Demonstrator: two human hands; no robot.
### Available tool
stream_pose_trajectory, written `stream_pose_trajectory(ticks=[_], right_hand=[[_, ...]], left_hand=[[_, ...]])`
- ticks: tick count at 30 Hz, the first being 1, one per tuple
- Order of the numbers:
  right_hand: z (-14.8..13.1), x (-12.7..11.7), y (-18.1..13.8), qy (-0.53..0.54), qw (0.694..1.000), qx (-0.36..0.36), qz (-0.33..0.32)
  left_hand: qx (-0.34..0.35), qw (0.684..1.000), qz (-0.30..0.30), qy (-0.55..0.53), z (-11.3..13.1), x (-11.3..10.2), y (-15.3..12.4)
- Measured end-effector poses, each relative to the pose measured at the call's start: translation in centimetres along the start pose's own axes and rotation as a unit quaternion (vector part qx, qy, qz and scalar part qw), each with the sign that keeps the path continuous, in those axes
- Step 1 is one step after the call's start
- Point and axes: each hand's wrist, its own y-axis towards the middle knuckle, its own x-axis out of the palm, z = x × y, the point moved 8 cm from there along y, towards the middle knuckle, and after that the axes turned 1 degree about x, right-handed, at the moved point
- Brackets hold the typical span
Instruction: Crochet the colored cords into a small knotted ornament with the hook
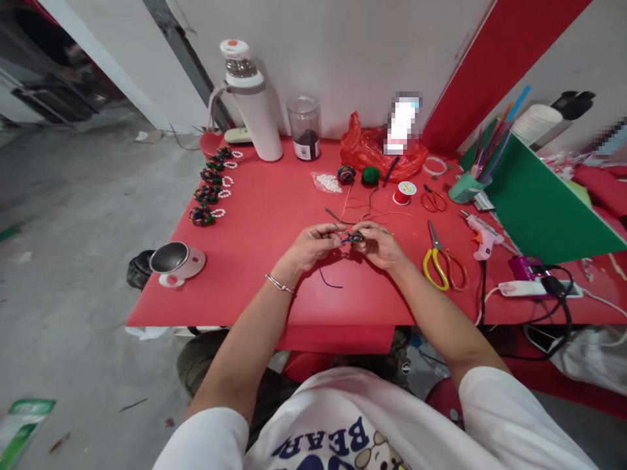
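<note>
Over the middle of the red table, my left hand [316,247] and my right hand [379,245] meet at a small dark multicoloured piece of yarn work [351,239]. The fingertips of both hands pinch it, one at each end, and partly hide it. A dark loose strand [329,279] trails from it onto the table. Orange and dark green yarn strands run from the hands back toward a multicoloured yarn ball [346,174] and a green yarn ball [371,175]. I cannot make out whether a hook or needle is in the fingers.
Yellow-and-red-handled scissors [437,258], small red scissors [434,199] and a pink glue gun [484,236] lie on the right. A bag of white beads [327,183] and a red thread spool [404,193] lie behind. A mug [177,259] and several beaded yarn pieces [202,215] stand left.
</note>
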Motion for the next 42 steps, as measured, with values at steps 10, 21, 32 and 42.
stream_pose_trajectory(ticks=[10,21,32,42], right_hand=[[0.26,0.01,0.16,-0.012,0.999,0.006,-0.047],[0.38,-0.35,0.22,0.01,1.0,0.013,-0.024],[0.44,-0.33,0.32,0.032,0.999,0.007,-0.033],[0.16,-0.01,0.04,0.032,0.999,-0.002,-0.014]], left_hand=[[0.001,1.0,-0.009,-0.003,0.21,-0.21,0.02],[0.015,1.0,-0.011,-0.002,0.32,-0.25,-0.03],[0.008,1.0,-0.015,0.002,0.32,-0.28,-0.01],[0.031,0.999,-0.016,-0.02,0.42,0.15,0.02]])
